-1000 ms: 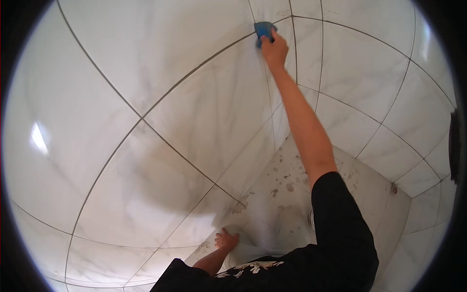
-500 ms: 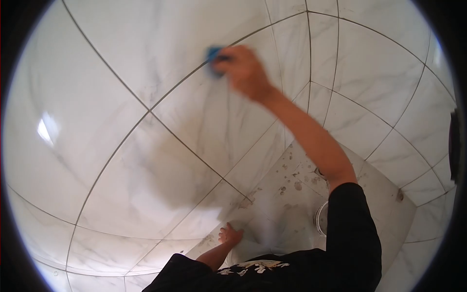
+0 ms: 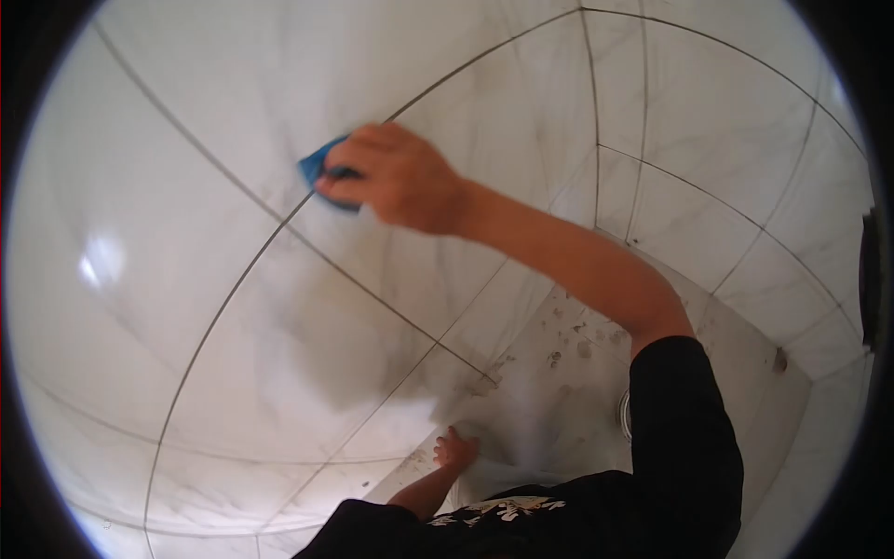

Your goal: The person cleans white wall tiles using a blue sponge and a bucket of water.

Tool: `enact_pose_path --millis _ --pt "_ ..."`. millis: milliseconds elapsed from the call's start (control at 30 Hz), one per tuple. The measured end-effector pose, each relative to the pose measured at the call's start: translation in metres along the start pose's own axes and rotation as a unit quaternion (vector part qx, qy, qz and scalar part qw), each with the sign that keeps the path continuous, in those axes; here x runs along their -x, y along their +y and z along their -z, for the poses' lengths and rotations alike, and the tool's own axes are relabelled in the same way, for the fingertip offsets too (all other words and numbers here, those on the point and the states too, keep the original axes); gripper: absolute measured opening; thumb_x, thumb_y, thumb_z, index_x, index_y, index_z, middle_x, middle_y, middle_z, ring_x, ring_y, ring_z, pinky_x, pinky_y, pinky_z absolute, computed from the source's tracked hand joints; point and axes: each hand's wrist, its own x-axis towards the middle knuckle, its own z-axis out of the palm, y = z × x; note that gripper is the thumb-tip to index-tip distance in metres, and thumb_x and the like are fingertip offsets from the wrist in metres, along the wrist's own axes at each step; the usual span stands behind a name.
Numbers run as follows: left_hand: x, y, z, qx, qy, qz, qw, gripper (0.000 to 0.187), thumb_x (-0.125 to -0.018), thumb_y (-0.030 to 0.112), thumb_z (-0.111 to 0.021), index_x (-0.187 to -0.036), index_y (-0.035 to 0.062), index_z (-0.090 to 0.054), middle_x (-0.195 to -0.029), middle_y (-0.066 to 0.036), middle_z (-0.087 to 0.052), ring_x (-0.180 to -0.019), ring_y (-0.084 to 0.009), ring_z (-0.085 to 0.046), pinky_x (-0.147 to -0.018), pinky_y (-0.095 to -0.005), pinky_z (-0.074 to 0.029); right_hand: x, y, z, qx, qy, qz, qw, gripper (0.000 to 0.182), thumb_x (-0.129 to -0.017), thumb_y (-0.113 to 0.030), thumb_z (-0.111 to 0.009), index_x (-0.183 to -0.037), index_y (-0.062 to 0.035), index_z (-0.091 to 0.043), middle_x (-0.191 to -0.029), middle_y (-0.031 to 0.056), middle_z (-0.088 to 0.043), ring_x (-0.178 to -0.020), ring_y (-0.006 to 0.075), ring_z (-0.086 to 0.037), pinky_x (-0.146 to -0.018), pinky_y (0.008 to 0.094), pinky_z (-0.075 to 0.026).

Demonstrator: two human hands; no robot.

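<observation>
High on the marbled tile wall (image 3: 233, 307), my right hand (image 3: 405, 177) is closed around a flat, angular blue scraper (image 3: 321, 163). Its blade lies over a dark grout line, just up and right of where two lines cross. Part of the scraper is hidden behind my fingers. My left hand (image 3: 456, 450) hangs low near my body, close to the foot of the wall, with its fingers loosely apart and nothing seen in them.
The floor (image 3: 596, 326) below carries dark spots and smears. A round white-rimmed container (image 3: 625, 416) stands partly behind my right sleeve. A second tiled wall (image 3: 717, 140) meets this one at the right. A dark object (image 3: 870, 279) sits at the far right edge.
My right hand and the blue scraper have moved left and down along the grout line toward the crossing. The view has shifted slightly; my left hand stays low.
</observation>
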Motion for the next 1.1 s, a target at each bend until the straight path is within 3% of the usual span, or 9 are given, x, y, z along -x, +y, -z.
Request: enact_pose_path --millis 333,467,533,633,700,767,800,933,1100 --pt "0.004 0.003 0.009 -0.008 -0.014 -0.021 1.0 0.098 -0.077 0.062 -0.066 -0.156 0.0187 -0.028 -0.148 -0.024 -0.037 -0.135 -0.0439 -0.041 -0.106 -0.0564 -0.038 0.081 0.209 0.121 0.29 0.012 -0.283 0.914 0.028 -0.075 -0.003 -0.067 -0.101 -0.0119 -0.077 -0.105 0.0114 -0.068 -0.106 0.03 -0.063 -0.085 0.0376 -0.053" --pt "0.001 -0.002 0.003 -0.008 -0.021 -0.013 1.0 0.099 -0.076 0.063 -0.066 -0.156 0.0189 -0.027 -0.15 -0.024 -0.035 -0.136 -0.0435 -0.04 -0.107 -0.0564 -0.038 0.075 0.197 0.091 0.033 0.11 -0.598 0.793 0.025 -0.084 -0.021 -0.068 -0.089 0.0021 -0.073 -0.09 0.022 -0.067 -0.089 0.0365 -0.064 -0.081 0.043 -0.051" --pt "-0.002 -0.002 0.006 -0.005 -0.015 -0.023 1.0 0.099 -0.076 0.063 -0.066 -0.156 0.0189 -0.027 -0.151 -0.024 -0.035 -0.137 -0.0433 -0.04 -0.107 -0.0568 -0.038 0.071 0.139 0.023 0.11 0.163 -0.424 0.884 0.02 -0.084 -0.017 -0.066 -0.09 0.0026 -0.07 -0.102 0.0263 -0.062 -0.091 0.0393 -0.061 -0.078 0.0476 -0.049" --pt "-0.002 -0.008 0.009 0.013 -0.029 -0.029 0.999 0.096 -0.077 0.061 -0.067 -0.156 0.0196 -0.028 -0.151 -0.026 -0.035 -0.138 -0.0446 -0.038 -0.108 -0.0573 -0.037 0.037 0.027 0.049 -0.271 -0.027 -0.358 0.893 0.027 -0.084 -0.008 -0.065 -0.11 -0.0027 -0.071 -0.106 0.0118 -0.06 -0.096 0.0252 -0.062 -0.082 0.0355 -0.051" --pt "-0.018 -0.043 -0.001 0.077 -0.044 -0.112 0.99 0.096 -0.081 0.058 -0.065 -0.156 0.0134 -0.025 -0.148 -0.029 -0.038 -0.138 -0.0462 -0.038 -0.11 -0.0556 -0.036 0.047 0.048 0.053 -0.119 0.022 -0.265 0.957 0.033 -0.083 -0.006 -0.066 -0.116 -0.0041 -0.07 -0.107 0.0084 -0.06 -0.098 0.022 -0.062 -0.086 0.0343 -0.052" --pt "-0.022 -0.095 -0.022 0.146 -0.037 -0.131 0.98 0.096 -0.084 0.058 -0.063 -0.156 0.0088 -0.023 -0.148 -0.031 -0.038 -0.138 -0.0459 -0.039 -0.112 -0.0529 -0.035 0.055 0.117 0.062 -0.109 0.229 -0.441 0.861 0.036 -0.08 -0.012 -0.068 -0.114 0.0005 -0.068 -0.105 0.0163 -0.064 -0.095 0.0313 -0.064 -0.082 0.0405 -0.053" --pt "-0.019 -0.108 -0.03 0.217 -0.024 -0.154 0.964 0.097 -0.086 0.058 -0.061 -0.156 0.0041 -0.021 -0.148 -0.033 -0.038 -0.138 -0.0457 -0.04 -0.113 -0.0502 -0.034 0.07 0.163 0.073 0.15 0.203 -0.392 0.885 0.038 -0.083 -0.021 -0.066 -0.114 0.0012 -0.067 -0.103 0.0226 -0.063 -0.088 0.0371 -0.063 -0.078 0.0459 -0.052" --pt "0.059 -0.126 -0.042 0.426 -0.075 -0.06 0.9 0.101 -0.09 0.061 -0.055 -0.154 -0.007 -0.017 -0.147 -0.034 -0.041 -0.137 -0.0436 -0.042 -0.114 -0.0452 -0.033 0.073 0.172 0.045 0.133 0.109 -0.508 0.844 0.038 -0.087 -0.023 -0.061 -0.114 0.0033 -0.067 -0.099 0.0278 -0.06 -0.094 0.0396 -0.059 -0.081 0.0486 -0.048" --pt "0.07 -0.127 -0.046 0.39 -0.083 -0.046 0.916 0.104 -0.092 0.063 -0.05 -0.151 -0.0145 -0.013 -0.148 -0.035 -0.038 -0.138 -0.044 -0.04 -0.116 -0.0446 -0.029 0.01 -0.058 -0.03 -0.14 0.059 -0.291 0.945 0.035 -0.081 0.001 -0.065 -0.116 -0.0015 -0.065 -0.109 0.0181 -0.057 -0.1 0.0322 -0.059 -0.082 0.0396 -0.051"
